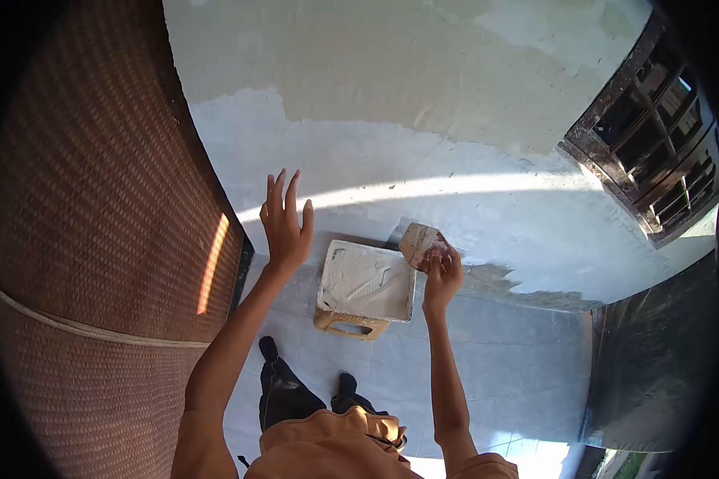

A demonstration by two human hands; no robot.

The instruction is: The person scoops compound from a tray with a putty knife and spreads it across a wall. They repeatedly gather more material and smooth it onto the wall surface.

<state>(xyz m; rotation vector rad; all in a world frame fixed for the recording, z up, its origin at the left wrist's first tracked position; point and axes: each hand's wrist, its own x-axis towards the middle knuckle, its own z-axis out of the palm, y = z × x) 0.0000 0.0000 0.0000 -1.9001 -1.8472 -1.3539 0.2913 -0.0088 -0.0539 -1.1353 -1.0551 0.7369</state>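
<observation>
My left hand [286, 227] is raised in front of the wall with its fingers spread and nothing in it. In my right hand [444, 279] is a flat, whitish-brown scraper [423, 246], pinched between thumb and fingers near the right rim of a tray. The shallow white tray [366, 281] holds smeared white paste and rests on a yellowish stool [345, 326]. Behind the scraper, the lower wall [391, 152] is coated white, with greenish-grey areas higher up.
A woven brown panel [112, 215] rises on the left, crossed by a pale pole. At the right are a dark-framed window [647, 128] and a dark, shiny surface [655, 359]. My feet stand on the grey tiled floor [503, 351] below the stool.
</observation>
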